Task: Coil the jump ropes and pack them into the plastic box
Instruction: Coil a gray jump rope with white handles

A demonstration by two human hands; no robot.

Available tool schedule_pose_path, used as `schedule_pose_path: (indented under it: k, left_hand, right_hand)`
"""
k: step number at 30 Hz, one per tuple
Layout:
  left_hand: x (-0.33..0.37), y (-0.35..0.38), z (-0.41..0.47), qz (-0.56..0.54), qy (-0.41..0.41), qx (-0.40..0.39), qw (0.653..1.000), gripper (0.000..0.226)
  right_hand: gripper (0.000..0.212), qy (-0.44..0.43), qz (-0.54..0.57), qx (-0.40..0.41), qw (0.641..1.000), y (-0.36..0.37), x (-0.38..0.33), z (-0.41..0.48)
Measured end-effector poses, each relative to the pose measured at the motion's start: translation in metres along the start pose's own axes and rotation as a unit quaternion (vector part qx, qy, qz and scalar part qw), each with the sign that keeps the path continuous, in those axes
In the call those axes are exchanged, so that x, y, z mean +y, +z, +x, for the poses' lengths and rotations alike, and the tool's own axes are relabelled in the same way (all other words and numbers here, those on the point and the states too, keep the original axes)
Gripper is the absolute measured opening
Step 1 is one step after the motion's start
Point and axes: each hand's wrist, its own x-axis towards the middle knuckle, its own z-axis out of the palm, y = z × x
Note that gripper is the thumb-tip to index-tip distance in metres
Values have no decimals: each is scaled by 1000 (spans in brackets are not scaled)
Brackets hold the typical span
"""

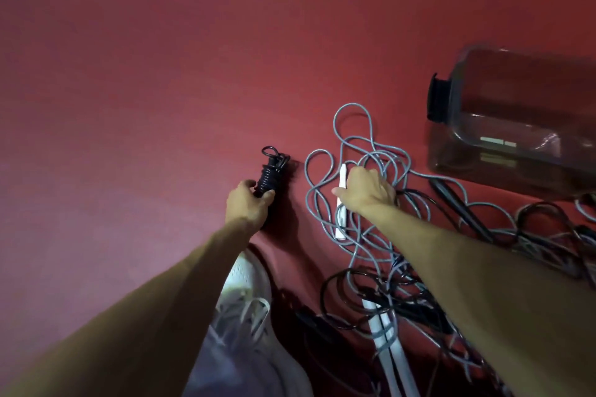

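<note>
My left hand [248, 205] grips a black jump rope [272, 172] wound into a tight bundle, held just above the red floor. My right hand [367, 188] is closed on a white handle [342, 176] of a grey jump rope [354, 145] that lies in loose tangled loops. The clear plastic box [516, 113] with a black latch stands at the right, beyond the tangle and open at the top. More grey and black ropes [371, 293] with white handles [387, 342] are heaped under my right forearm.
A white sneaker [245, 300] sits at the bottom centre between my arms. A black handle [451, 196] lies right of my right hand. Red carpet [161, 74] stretches to the left and back.
</note>
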Motion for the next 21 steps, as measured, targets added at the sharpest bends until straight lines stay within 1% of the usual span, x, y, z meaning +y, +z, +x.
schedule_pose_path:
  k: [2, 4, 6, 8, 10, 12, 14, 16, 18, 21]
  left_hand:
    - [2, -2, -1, 10, -2, 12, 1000, 53]
    - [11, -7, -7, 7, 1, 37, 999, 54]
    - [23, -13, -18, 1, 20, 68, 997, 49]
    - [40, -21, -33, -11, 60, 90, 994, 41]
    - [63, -31, -51, -21, 113, 86, 990, 35]
    - [91, -42, -72, -29, 161, 56, 985, 32]
    - [121, -52, -99, -40, 197, -9, 980, 27]
    - [150, -60, -129, -34, 235, -81, 968, 25]
    - [176, -66, -164, -18, 275, -132, 952, 26]
    - [212, -78, -219, 6, 339, -166, 926, 30]
  right_hand:
    - [38, 13, 9, 6, 1000, -3, -3, -3]
    - [40, 35, 56, 16, 998, -13, -3, -9]
    - [38, 50, 117, 28, 992, -29, 0, -17]
    - [25, 34, 191, 40, 980, -51, 4, -30]
    - [11, 4, 251, 45, 967, -78, 8, -48]
    - [6, -25, 270, 49, 961, -108, 14, -71]
    - [7, -51, 280, 71, 956, -138, 18, -94]
    - [17, -69, 297, 104, 947, -168, 23, -118]
    - [26, -89, 319, 131, 935, -198, 27, -146]
    - [31, -118, 347, 150, 918, -240, 33, -190]
